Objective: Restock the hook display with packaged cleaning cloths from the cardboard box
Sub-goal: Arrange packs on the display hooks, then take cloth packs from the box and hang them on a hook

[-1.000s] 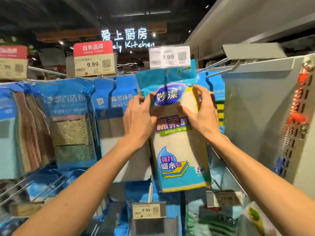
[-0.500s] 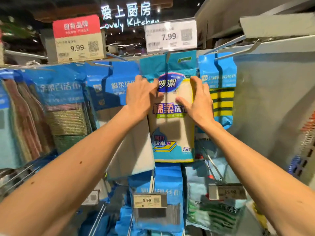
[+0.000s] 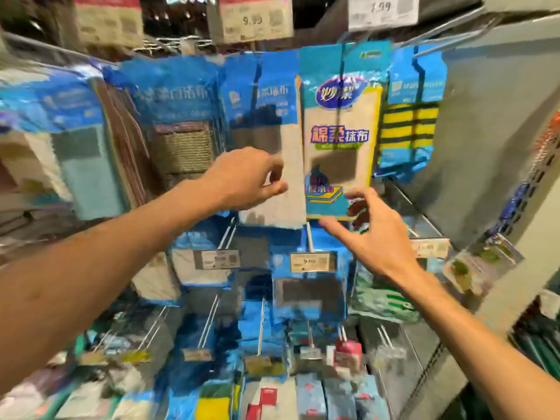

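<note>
On the upper hook row, a packaged cleaning cloth [image 3: 341, 131] hangs beneath a 7.99 price tag [image 3: 382, 9]. Left hand [image 3: 245, 177] hovers loosely curled and empty; right hand [image 3: 372, 231] spreads wide under its bottom edge. Light, floppy and plastic-slick, it looks best gripped by the stiffer header.

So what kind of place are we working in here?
Most likely a shop's cleaning-goods aisle: price tags on hook ends, packaged cloths hanging in rows, sponge packs beside them.
</note>
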Demonstrator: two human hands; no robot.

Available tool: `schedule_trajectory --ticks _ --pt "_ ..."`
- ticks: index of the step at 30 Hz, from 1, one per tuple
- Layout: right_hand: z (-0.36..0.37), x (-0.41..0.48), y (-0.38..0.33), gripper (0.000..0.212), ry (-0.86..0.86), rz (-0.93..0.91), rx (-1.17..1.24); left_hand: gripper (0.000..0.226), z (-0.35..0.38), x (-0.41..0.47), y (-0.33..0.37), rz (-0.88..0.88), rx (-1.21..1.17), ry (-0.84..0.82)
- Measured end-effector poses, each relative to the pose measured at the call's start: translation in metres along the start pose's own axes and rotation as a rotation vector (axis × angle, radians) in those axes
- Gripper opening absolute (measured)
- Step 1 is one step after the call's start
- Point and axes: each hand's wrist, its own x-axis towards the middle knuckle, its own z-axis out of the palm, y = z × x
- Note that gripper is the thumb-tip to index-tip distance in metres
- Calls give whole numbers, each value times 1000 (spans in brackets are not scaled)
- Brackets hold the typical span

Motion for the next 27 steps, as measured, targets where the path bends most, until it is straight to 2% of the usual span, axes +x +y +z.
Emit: schedule_trajectory --ticks 2,4,6,10,13,15,17,20,23,25,27 --pt "39 -52 -20 48 -142 25 7 29 1 -80 -16 -9 30 -78" --pt "85 -108 -45 46 -314 39 14 31 5 -176 -30 0 23 -98" --pt "135 -161 -74 48 -477 25 57 29 11 -277 -40 -62 41 -104" --pt "234 -249 -156 53 -754 -98 137 35 12 -464 -53 -448 -42 -193" --pt "293 -297 -231 53 -927 -180 175 27 -2 -574 -59 -819 -78 -159" --pt "325 -323 -279 55 -1029 -250 220 19 -12 -636 -65 -984 -55 -122" --pt "357 -349 -321 49 -1123 -322 244 16 -20 -696 -71 -1156 -29 -140" --pt "405 -385 -381 46 -1231 -454 255 21 -21 -780 -79 -1441 98 -139" --pt "458 -423 -441 43 -1317 -598 271 26 -10 -855 -91 -1665 62 -71" --pt "495 -447 -481 39 -1364 -674 276 19 -4 -902 -106 -1733 -22 -16" --pt "534 -467 -518 35 -1405 -733 270 16 -2 -936 -125 -1797 -102 -44"
